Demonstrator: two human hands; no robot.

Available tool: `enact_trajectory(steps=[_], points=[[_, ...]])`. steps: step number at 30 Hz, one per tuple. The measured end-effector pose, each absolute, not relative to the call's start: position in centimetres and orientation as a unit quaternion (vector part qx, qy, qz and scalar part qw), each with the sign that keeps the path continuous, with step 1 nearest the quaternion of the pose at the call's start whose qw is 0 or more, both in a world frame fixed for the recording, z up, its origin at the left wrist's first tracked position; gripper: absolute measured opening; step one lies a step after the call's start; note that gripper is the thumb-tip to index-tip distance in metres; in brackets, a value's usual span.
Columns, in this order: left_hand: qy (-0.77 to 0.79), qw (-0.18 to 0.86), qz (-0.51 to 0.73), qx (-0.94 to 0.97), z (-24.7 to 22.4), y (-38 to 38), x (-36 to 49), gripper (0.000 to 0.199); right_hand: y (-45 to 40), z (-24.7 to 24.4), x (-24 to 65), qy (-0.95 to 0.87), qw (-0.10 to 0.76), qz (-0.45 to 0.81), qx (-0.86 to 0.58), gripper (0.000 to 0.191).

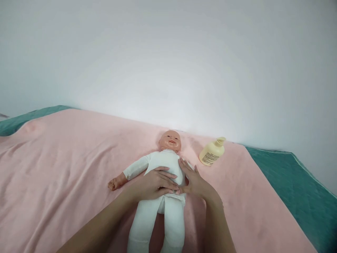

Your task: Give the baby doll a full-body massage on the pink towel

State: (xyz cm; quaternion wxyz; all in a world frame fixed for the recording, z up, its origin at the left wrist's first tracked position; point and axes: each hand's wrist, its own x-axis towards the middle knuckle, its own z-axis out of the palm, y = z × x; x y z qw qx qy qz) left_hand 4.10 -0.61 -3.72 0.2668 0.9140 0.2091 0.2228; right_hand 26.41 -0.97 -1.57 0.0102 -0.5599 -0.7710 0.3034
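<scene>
Forearms (97,221) nearest camera; doll (164,161) on its back beneath fingers. Left hand (156,182) flat across belly, fingers extended; right hand (195,182) along torso's side, fingers spread; both gripping nothing. Doll's head (170,141) beyond fingertips, legs (142,225) below them. Yellow bottle (212,153) right of right fingers, untouched, on pink blanket (79,147). Hands already laid on doll; how much handling remains, cannot tell.

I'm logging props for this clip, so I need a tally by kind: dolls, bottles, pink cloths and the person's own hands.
Doll: 1
Yellow bottle: 1
Pink cloth: 1
Person's hands, left hand and right hand: 2
Total: 5
</scene>
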Motion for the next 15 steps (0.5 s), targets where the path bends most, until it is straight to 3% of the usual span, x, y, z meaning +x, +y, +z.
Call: enact_trajectory(steps=[15], points=[[0.439, 0.098, 0.28, 0.848, -6.5, 1.5, 4.4, 0.047, -0.9, -1.5, 26.4, -0.775, 0.003, 0.31, -0.551, 0.11]])
